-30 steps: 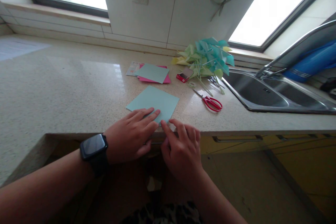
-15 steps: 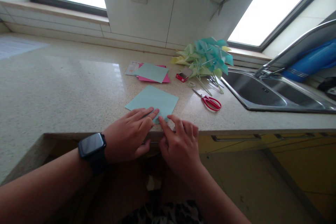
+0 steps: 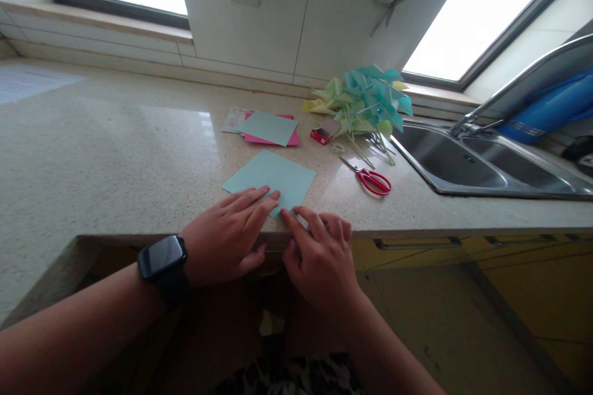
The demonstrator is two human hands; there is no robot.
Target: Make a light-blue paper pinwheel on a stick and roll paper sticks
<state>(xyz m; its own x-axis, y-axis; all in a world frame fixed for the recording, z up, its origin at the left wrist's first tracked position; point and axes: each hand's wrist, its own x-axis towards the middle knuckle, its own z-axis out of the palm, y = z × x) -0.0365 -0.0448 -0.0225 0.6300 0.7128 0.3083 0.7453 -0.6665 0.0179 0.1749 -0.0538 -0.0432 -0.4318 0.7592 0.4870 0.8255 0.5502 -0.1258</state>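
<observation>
Left hand (image 3: pixel 227 234) and right hand (image 3: pixel 322 253), each grip spread, touch smooth, sharp-cornered pale-blue paper (image 3: pixel 280 170) on speckled, glossy counter (image 3: pixel 139 179)

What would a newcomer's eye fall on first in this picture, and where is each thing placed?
Probably the teal and yellow pinwheels, heaped on the counter by the wall, just left of the sink. Next, perhaps, the red-handled scissors nearer the person, then the pale blue sheet, where the left hand rests and the right hand touches the near corner.
</observation>
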